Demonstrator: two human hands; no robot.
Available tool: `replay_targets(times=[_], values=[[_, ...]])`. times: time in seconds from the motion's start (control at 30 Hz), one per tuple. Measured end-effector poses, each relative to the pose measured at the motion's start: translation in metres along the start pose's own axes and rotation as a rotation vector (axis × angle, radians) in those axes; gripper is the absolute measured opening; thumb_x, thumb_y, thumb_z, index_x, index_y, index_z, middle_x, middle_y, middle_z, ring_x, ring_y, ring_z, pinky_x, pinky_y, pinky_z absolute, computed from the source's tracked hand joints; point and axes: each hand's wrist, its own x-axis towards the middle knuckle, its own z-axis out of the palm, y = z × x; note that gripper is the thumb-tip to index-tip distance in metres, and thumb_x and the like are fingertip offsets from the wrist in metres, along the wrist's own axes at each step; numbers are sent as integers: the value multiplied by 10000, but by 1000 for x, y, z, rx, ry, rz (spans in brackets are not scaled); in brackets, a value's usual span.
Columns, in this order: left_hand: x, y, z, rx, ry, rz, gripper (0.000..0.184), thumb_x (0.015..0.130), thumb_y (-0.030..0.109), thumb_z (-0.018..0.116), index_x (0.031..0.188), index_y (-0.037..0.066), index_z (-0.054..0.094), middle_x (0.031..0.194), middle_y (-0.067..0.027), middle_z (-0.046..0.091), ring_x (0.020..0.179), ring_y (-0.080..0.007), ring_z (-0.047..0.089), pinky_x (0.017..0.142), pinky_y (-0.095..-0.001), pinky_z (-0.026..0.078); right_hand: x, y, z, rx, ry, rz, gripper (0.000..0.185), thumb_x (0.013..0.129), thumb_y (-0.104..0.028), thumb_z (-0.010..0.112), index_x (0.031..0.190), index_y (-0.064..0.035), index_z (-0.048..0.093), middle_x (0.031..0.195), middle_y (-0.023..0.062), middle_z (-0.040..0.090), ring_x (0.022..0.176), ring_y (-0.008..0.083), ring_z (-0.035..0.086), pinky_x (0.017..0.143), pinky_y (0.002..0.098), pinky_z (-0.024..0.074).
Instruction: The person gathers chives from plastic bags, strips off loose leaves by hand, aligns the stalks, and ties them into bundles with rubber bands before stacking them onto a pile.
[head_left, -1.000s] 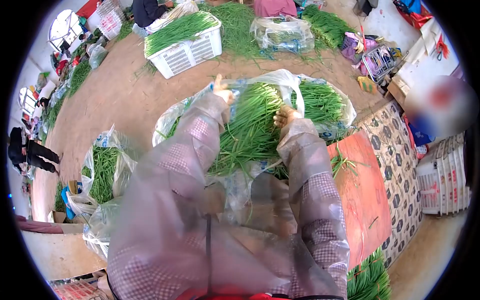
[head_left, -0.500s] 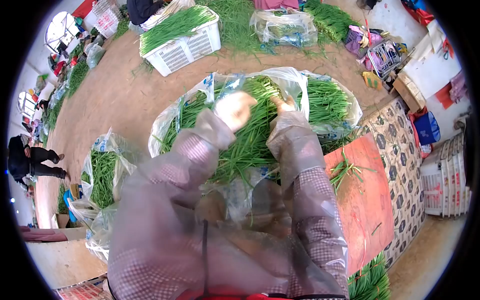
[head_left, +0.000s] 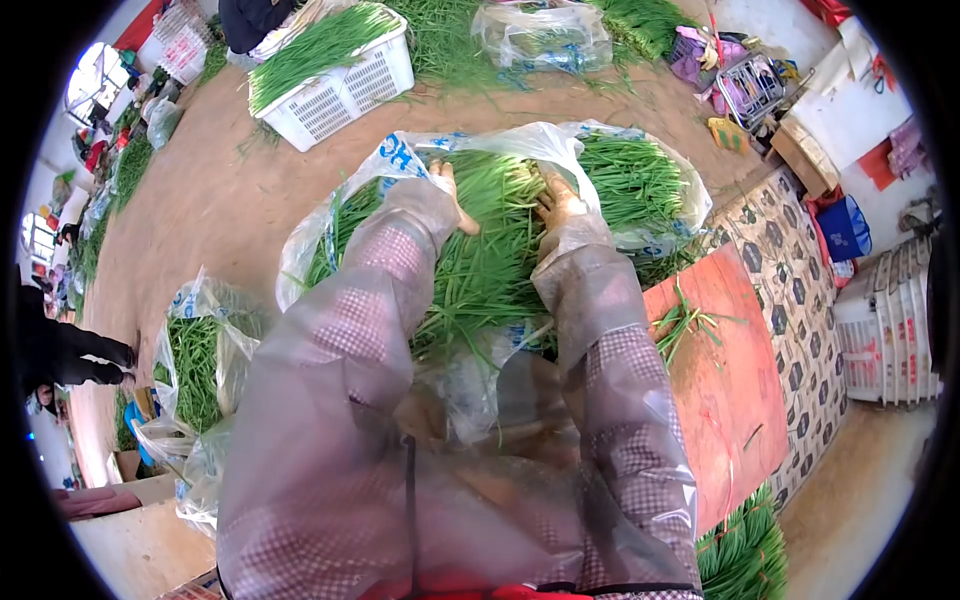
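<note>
Long green stalks (head_left: 490, 240) lie in a heap in a clear plastic bag (head_left: 395, 155) in front of me, their pale ends toward the far side. My left hand (head_left: 455, 195) is at the heap's left side, fingers apart, against the stalks. On the other side, my right hand (head_left: 558, 203) rests at the pale ends with its fingers spread, beside the bag's folded plastic. More green stalks (head_left: 635, 185) lie in the bag's right part. Translucent sleeves cover both my arms.
A white crate (head_left: 340, 95) of stalks stands at the back left. Another bag of stalks (head_left: 195, 370) is at left. A reddish board (head_left: 720, 390) lies at right, near stacked white crates (head_left: 885, 330). A person (head_left: 75, 345) stands far left.
My left hand swung from the bag's far edge over the stalks and now lies open at their left side. My right hand stays near the pale ends, its fingers spread. The view has shifted slightly.
</note>
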Motion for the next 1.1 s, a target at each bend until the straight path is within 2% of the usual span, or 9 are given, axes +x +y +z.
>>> replay_targets(times=[0.2,0.27,0.37,0.53,0.73,0.8,0.87,1.0,1.1], values=[[42,-60,14,-414,272,271,1293,480,514,818,1454,-1,142,1471,-237,232,1381,-354,207,1121,-407,227,-11,-5,-8,33,-24,-24,624,952,-262,476,1445,-9,188,1475,204,242,1349,358,255,1062,466,313],[33,-50,4,-151,187,41,1327,469,573,793,1462,5,120,1485,-239,201,1391,-372,163,1139,-399,169,-10,-4,-12,-55,-71,-86,605,940,-250,507,1428,-6,244,1458,197,283,1325,364,296,1033,464,341],[-3,-29,-37,160,159,20,1284,505,622,755,1467,27,146,1500,-237,163,1403,-377,101,1151,-386,121,-24,-13,-5,-140,-36,-158,522,922,-218,544,1367,-3,375,1356,180,437,1247,362,407,974,461,387],[34,-41,-19,-25,-66,11,1166,546,543,799,1442,33,254,1468,-180,305,1369,-293,268,1121,-370,225,-40,-24,9,-97,-75,-117,455,888,-163,591,1295,4,473,1266,166,525,1157,334,499,938,448,421],[43,-47,-5,-57,6,25,1102,556,469,799,1434,46,284,1427,-203,362,1346,-314,310,1112,-390,249,-40,10,25,-12,-97,-56,442,865,-130,614,1265,17,496,1259,173,525,1139,320,512,947,434,430],[42,-57,-1,-108,22,56,1074,566,436,799,1428,39,294,1408,-209,389,1331,-323,336,1106,-394,261,-37,22,27,24,-83,-67,470,854,-110,615,1284,22,479,1275,190,509,1149,307,510,966,417,425],[32,-67,2,-619,-40,397,1003,581,330,804,1409,26,327,1361,-207,448,1287,-324,399,1083,-378,298,-39,27,28,-1,-48,-167,515,831,-84,620,1309,23,459,1303,206,482,1172,293,499,978,379,420],[18,-91,19,-331,262,400,978,568,266,825,1379,2,348,1265,-192,531,1208,-279,488,1033,-343,366,-59,31,28,0,-64,-222,657,782,-58,643,1381,-6,378,1347,210,450,1253,311,428,1057,383,331],[-35,-101,39,-615,309,459,1012,572,359,843,1380,39,323,1224,-174,548,1176,-274,510,999,-360,408,-84,35,18,-186,-356,-246,942,757,-96,721,1459,0,100,1456,283,234,1348,390,269,1109,438,249]])
